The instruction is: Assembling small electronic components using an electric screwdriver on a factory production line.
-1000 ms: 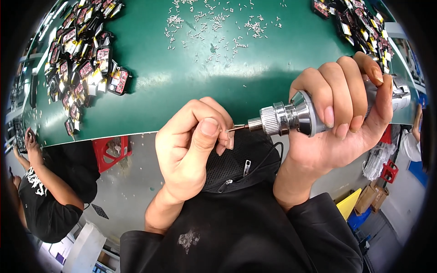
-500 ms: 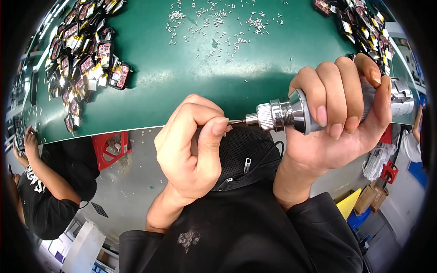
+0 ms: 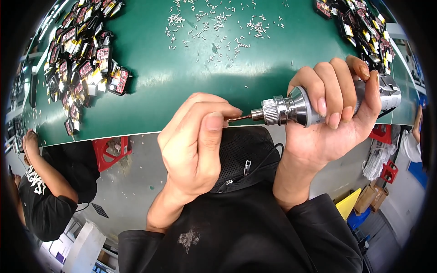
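I have the right hand (image 3: 321, 139) wrapped round the thick barrel of a silver-and-grey power driver (image 3: 286, 110), palm turned up and fingers curled over the top, so that grip is firmly closed. The driver lies nearly level, its slim bit (image 3: 242, 118) pointing back at the left fingertips. The left hand (image 3: 191, 150) has thumb and forefinger drawn together right at the bit's point, the other fingers folded behind. Whether that pinch holds some tiny piece, or only steadies the tip, I cannot tell; the detail there is too small.

For this fine meeting of tip and fingers, I judge that the right hand does best as a still rest, the barrel kept in line with the pinch and the small adjustments left to the left thumb. A light touch should do; pressing sideways on so thin a bit could push it off line, and skin is safer just off its end if the motor runs.

Beyond the left fingers, small silvery screw-like pieces (image 3: 257, 28) lie scattered on the green tabletop (image 3: 168, 100). Farther out to their left sits a heap of black-cased circuit units (image 3: 118, 81), with a second heap (image 3: 362, 29) beyond the right fingers.
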A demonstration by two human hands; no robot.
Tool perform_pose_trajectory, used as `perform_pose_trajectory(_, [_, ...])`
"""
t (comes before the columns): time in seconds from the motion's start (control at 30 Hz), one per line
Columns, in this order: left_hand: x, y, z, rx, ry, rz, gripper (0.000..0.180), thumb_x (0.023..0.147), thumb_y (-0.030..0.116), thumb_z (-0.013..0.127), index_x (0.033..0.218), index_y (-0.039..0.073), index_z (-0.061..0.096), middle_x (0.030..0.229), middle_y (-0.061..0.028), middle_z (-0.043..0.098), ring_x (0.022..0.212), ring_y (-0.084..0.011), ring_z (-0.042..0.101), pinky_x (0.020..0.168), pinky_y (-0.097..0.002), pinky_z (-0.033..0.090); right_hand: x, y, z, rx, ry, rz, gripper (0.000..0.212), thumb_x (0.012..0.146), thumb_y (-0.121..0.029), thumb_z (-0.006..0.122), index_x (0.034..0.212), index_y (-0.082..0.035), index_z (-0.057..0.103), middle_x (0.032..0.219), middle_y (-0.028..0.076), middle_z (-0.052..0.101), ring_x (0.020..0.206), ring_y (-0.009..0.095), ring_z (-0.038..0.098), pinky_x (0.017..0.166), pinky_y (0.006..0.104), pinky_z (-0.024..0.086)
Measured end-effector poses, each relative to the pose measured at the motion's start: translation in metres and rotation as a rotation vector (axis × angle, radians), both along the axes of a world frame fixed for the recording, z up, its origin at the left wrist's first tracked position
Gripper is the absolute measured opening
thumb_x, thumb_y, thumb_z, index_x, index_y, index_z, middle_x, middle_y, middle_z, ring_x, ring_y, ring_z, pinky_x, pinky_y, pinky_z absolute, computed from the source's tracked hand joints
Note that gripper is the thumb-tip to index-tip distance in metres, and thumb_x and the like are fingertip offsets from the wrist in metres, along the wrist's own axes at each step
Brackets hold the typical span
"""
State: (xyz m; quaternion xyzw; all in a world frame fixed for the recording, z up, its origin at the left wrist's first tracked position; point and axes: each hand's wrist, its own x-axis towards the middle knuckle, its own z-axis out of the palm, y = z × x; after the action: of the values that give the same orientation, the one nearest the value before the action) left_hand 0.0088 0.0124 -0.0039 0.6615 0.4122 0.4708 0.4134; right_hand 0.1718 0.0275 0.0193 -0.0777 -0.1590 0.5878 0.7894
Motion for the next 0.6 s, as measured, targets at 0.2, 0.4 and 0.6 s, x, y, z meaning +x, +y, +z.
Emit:
perform_pose_trajectory(0.2, [-0.038, 0.015, 0.010, 0.032, 0.010, 0.212, 0.025, 0.094, 0.010, 0.048, 0.085, -0.009, 0.061, 0.081, -0.0159, 0.062, 0.062, -0.0134, 0.056, 0.052, -0.0207, 0.042, 0.006, 0.002, -0.003, -0.043, 0.021, -0.042, 0.017, 0.092, -0.019, 0.049, 0.087, -0.003, 0.052, 0.050, -0.004, 0.035, 0.042, 0.007, 0.034, 0.050, 0.0241, 0.033])
perform_pose_trajectory(0.4, [-0.044, 0.020, 0.017, -0.124, -0.109, 0.074, 0.020, 0.090, 0.010, 0.056, 0.096, -0.008, 0.055, 0.089, -0.0184, 0.058, 0.065, -0.0152, 0.056, 0.050, -0.0205, 0.043, 0.006, 0.006, -0.004, -0.084, 0.105, -0.064, 0.018, 0.093, -0.021, 0.045, 0.088, -0.006, 0.052, 0.050, -0.004, 0.035, 0.041, 0.008, 0.033, 0.048, 0.0255, 0.033])
perform_pose_trajectory(0.6, [-0.010, 0.002, 0.016, -0.503, -0.438, -0.095, 0.029, 0.084, 0.014, 0.065, 0.097, -0.011, 0.057, 0.086, -0.0216, 0.059, 0.065, -0.0197, 0.059, 0.050, -0.0245, 0.047, -0.001, 0.005, 0.005, -0.060, 0.150, -0.033, 0.013, 0.089, -0.018, 0.053, 0.086, -0.006, 0.049, 0.050, -0.005, 0.035, 0.041, 0.006, 0.036, 0.047, 0.0226, 0.034])
